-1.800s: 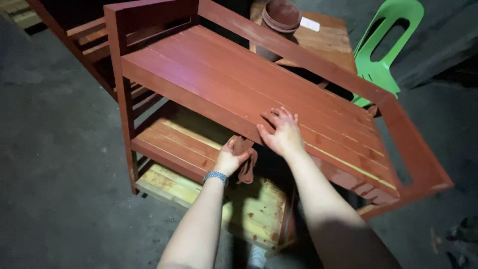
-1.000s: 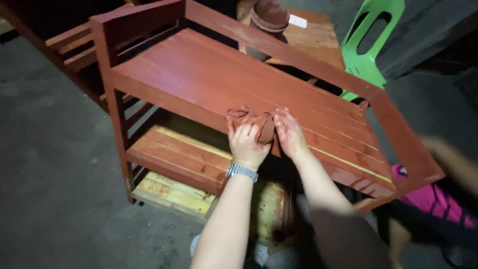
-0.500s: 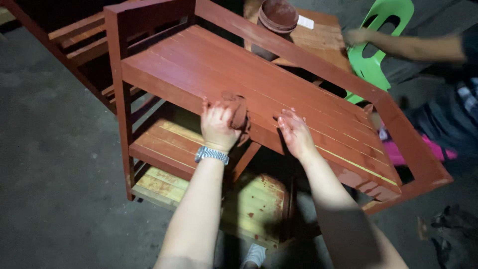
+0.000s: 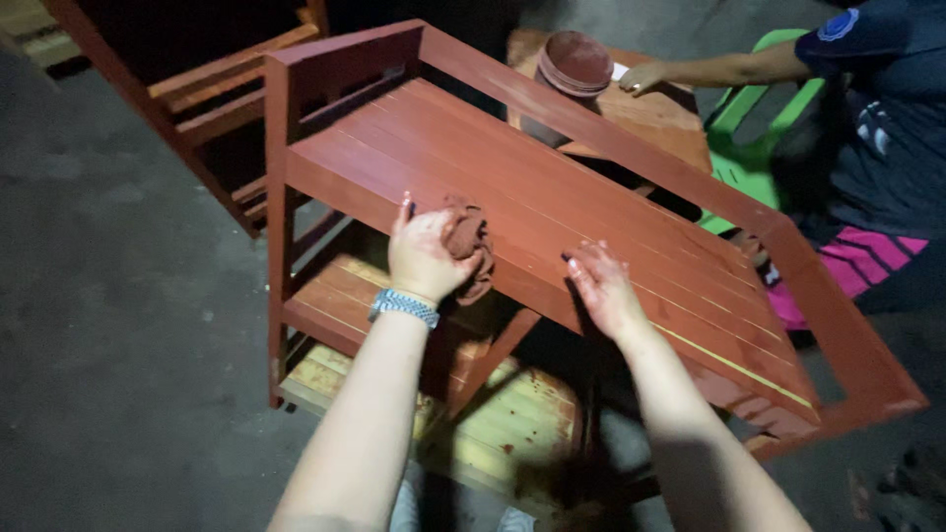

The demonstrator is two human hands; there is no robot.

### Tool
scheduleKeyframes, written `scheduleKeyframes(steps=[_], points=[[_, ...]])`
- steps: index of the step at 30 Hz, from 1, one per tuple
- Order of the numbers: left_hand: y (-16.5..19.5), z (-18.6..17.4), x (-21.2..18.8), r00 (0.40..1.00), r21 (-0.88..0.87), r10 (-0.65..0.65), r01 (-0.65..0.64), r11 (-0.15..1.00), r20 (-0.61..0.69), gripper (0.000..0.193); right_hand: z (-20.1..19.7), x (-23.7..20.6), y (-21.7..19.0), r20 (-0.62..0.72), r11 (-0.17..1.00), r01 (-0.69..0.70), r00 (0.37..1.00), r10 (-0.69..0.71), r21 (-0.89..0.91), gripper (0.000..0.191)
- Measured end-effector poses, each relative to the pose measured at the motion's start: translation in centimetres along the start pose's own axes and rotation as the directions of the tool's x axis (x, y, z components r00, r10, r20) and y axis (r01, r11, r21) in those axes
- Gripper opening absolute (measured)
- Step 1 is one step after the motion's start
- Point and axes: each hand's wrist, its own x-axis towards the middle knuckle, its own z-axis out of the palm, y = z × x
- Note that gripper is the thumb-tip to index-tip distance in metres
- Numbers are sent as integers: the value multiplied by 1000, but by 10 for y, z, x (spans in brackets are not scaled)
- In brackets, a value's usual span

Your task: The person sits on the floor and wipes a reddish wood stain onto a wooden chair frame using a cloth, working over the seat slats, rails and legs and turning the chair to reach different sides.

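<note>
Half a second on, the left hand (image 4: 426, 251) had carried its cloth (image 4: 471, 241) farther left along the near edge of the red slatted shelf (image 4: 552, 187), while a second person's hand (image 4: 645, 77) had come to rest on the wooden table (image 4: 665, 116) at the far side. Head view: fingers curled around the bunched, stain-soaked cloth and pressed it to the wood; soft and limp, it looked best held wadded in the palm. The right hand (image 4: 603, 288) lay open and flat on the shelf edge, holding nothing. Beside the far hand stood a round lidded pot (image 4: 570, 69), with a green plastic chair (image 4: 754, 148) beyond.
</note>
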Motion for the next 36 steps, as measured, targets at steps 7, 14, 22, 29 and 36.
scheduleKeyframes(steps=[7,14,22,29,36], points=[[1,-4,-3,999,-39,-42,41,998,-29,52,46,66,-84,-109,961,232,962,-249,-148,38],[-6,5,-8,993,-24,16,-18,1000,-113,54,73,74,-114,-93,958,245,961,-260,-149,44],[-52,-7,-6,989,109,95,-82,991,-113,63,69,73,-118,-59,976,195,978,-201,-98,47],[-110,-42,8,997,323,-2,27,946,-79,68,67,71,-119,-40,981,177,983,-180,-78,47],[-97,-29,14,786,-533,-541,332,778,-301,69,67,74,-121,-53,978,191,979,-196,-84,50]])
